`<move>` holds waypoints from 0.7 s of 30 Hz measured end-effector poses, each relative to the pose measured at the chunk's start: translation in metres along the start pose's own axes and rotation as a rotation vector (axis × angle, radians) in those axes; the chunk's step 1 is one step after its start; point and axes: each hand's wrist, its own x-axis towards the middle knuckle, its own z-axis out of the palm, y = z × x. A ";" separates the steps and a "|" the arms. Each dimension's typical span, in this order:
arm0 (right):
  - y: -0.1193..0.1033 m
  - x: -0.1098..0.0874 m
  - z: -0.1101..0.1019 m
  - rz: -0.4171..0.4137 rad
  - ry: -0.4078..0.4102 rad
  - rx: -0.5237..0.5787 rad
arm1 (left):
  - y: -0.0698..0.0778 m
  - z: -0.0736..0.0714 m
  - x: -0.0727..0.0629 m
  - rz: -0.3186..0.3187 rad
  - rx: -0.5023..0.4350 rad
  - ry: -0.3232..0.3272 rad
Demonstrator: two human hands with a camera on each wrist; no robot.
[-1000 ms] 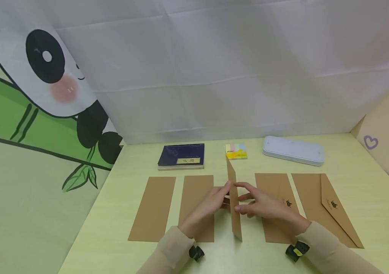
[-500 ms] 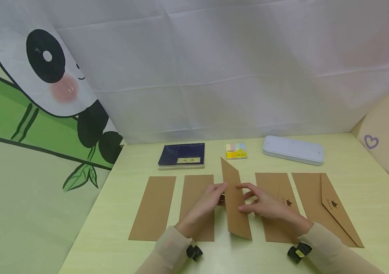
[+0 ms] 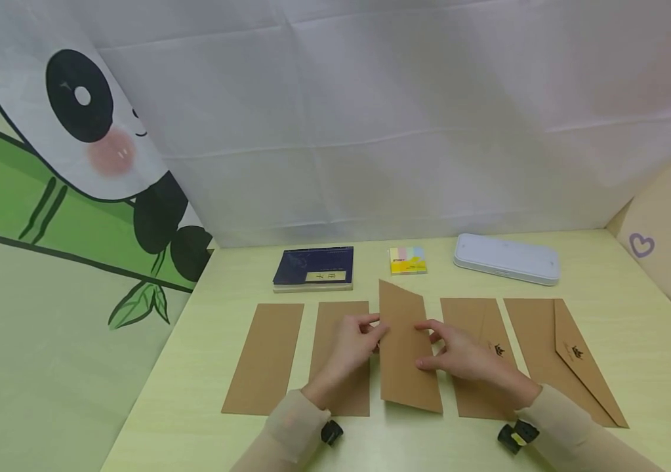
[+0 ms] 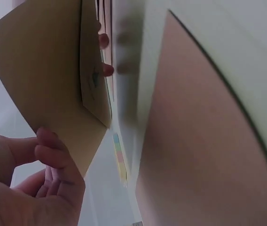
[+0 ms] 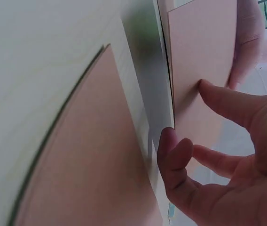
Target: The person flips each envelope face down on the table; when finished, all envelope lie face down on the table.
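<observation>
A brown kraft envelope [image 3: 406, 347] stands tilted above the middle of the table, its plain face toward the head camera. Its flap side, with a small dark print, shows in the left wrist view. My left hand [image 3: 354, 344] pinches the left edge between thumb and fingers. At the right edge my right hand [image 3: 459, 354] holds it, thumb [image 5: 218, 96] against the plain face; fingertips [image 4: 107, 69] of that hand show past the flap side's edge. Plain brown envelopes [image 3: 261, 360] lie to the left. On the right are crown-printed ones [image 3: 553, 354], flap side up.
Along the back of the table [image 3: 164, 426] lie a dark blue book [image 3: 314, 265], a pack of sticky notes [image 3: 408, 260] and a pale pencil case [image 3: 506, 257]. A white cloth backdrop [image 3: 370, 131] rises behind them.
The envelope has turned from nearly edge-on to show its plain face broadly. My left hand has shifted slightly left and its fingers have changed position on the edge; the right hand has moved slightly right.
</observation>
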 end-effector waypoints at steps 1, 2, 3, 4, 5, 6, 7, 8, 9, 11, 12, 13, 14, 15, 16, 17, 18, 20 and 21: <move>-0.001 0.000 0.000 0.003 0.011 -0.025 | -0.001 0.000 0.000 0.001 0.034 0.014; -0.001 0.000 0.000 0.002 0.020 -0.050 | -0.001 -0.001 0.000 -0.004 0.066 0.025; -0.002 -0.001 0.000 0.000 0.031 -0.076 | -0.001 -0.001 -0.001 -0.021 0.090 0.029; -0.002 -0.001 0.000 -0.003 0.040 -0.103 | -0.001 -0.001 -0.001 -0.038 0.119 0.031; -0.003 -0.001 0.000 -0.001 0.045 -0.122 | -0.001 -0.002 -0.002 -0.051 0.147 0.027; -0.003 -0.001 0.000 0.004 0.047 -0.137 | -0.001 -0.002 -0.002 -0.068 0.175 0.017; -0.003 0.000 0.001 0.010 0.049 -0.158 | -0.001 -0.002 -0.003 -0.071 0.212 0.005; -0.004 0.000 0.001 0.015 0.050 -0.172 | -0.002 -0.002 -0.003 -0.076 0.231 -0.011; -0.005 0.000 0.001 0.020 0.050 -0.189 | -0.003 -0.001 -0.003 -0.076 0.252 -0.029; -0.006 0.000 0.002 0.033 0.043 -0.215 | -0.004 -0.001 -0.003 -0.064 0.303 -0.062; -0.006 0.001 0.002 0.037 0.043 -0.226 | -0.005 0.000 -0.003 -0.059 0.314 -0.075; -0.006 0.001 0.002 0.038 0.043 -0.235 | -0.005 0.000 -0.003 -0.052 0.333 -0.088; -0.006 0.001 0.003 0.040 0.044 -0.244 | -0.005 0.001 -0.003 -0.053 0.344 -0.099; -0.006 0.001 0.003 0.040 0.044 -0.251 | -0.005 0.001 -0.003 -0.054 0.363 -0.108; -0.006 0.001 0.004 0.041 0.045 -0.256 | -0.005 0.001 -0.004 -0.055 0.382 -0.116; -0.005 0.001 0.004 0.041 0.047 -0.262 | -0.005 0.001 -0.004 -0.053 0.395 -0.120; -0.005 0.002 0.004 0.040 0.052 -0.272 | -0.005 0.002 -0.004 -0.052 0.411 -0.125; -0.004 0.002 0.005 0.036 0.060 -0.295 | -0.004 0.002 -0.005 -0.053 0.436 -0.126; -0.004 0.002 0.005 0.035 0.066 -0.307 | -0.004 0.002 -0.005 -0.056 0.440 -0.125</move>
